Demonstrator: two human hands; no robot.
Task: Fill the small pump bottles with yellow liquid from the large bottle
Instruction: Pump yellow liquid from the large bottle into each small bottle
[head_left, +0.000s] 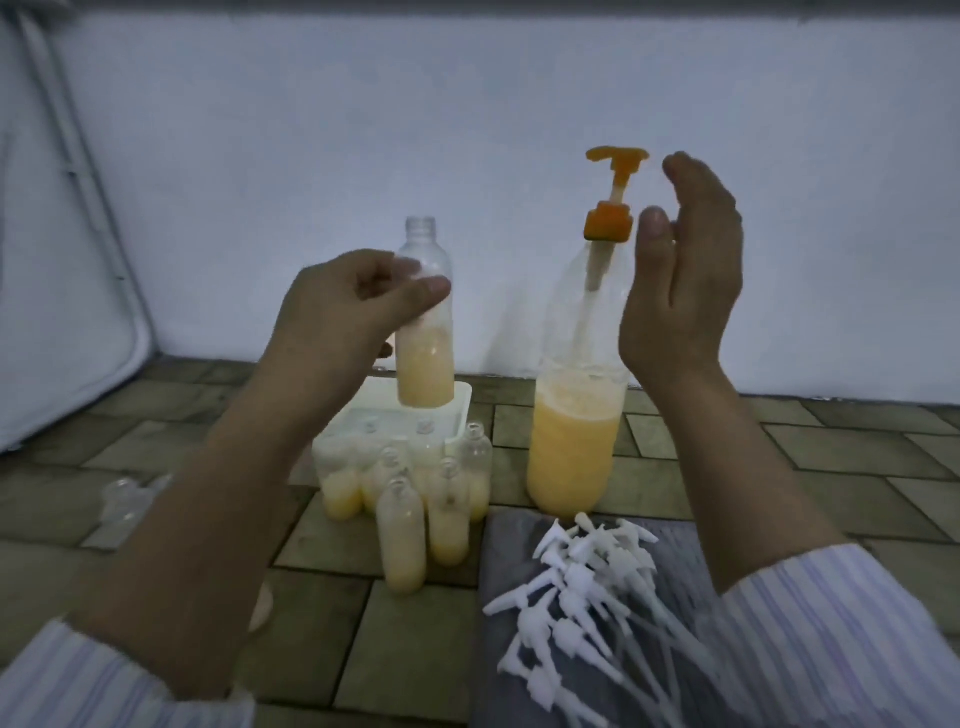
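With the left hand (332, 306) pinching the half-filled small clear plastic bottle (425, 322) left of the large clear yellow-liquid pump bottle (576, 415), the empty, open-fingered right hand (680, 280) should steady its orange pump head (618, 156) before pressing.

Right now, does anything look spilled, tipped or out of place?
No spill shows. One oddity: the orange pump sits lifted off the large bottle, its collar above the neck, unscrewed. A clear bottle at the left may be lying down.
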